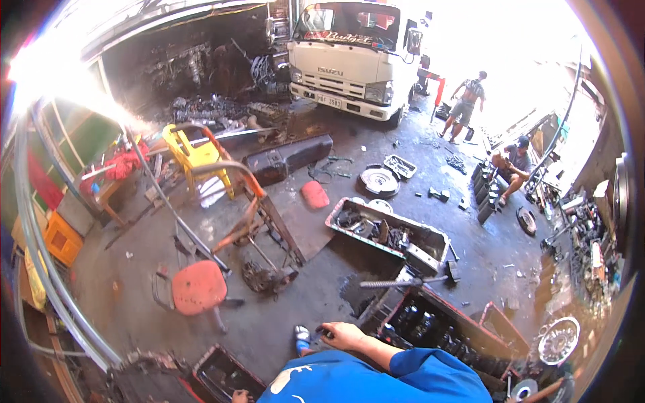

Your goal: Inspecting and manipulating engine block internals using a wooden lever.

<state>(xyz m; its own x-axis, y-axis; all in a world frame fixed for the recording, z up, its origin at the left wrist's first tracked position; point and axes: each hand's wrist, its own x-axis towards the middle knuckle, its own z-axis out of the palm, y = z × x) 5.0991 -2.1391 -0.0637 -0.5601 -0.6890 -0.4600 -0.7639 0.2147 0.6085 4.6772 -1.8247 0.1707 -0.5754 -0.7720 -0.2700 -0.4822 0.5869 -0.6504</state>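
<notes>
My right hand (343,335) is in front of my blue shirt, its fingers curled round a small dark thing (326,332) too small to name. A foot in a sandal (302,334) shows just left of it. Only part of my left hand (242,396) shows at the lower edge, beside a dark, red-rimmed metal pan (225,373); its fingers are mostly cut off. To the right of my arm stands a long red-edged metal box (470,316) with dark cylindrical parts inside.
Ahead lies an oil pan (430,236) full of metal parts. An orange engine hoist (254,185), a red-seated chair (199,287) and a yellow chair (199,154) stand left. A white truck (342,64) is at the back. Two people (463,107) are at the far right, one seated.
</notes>
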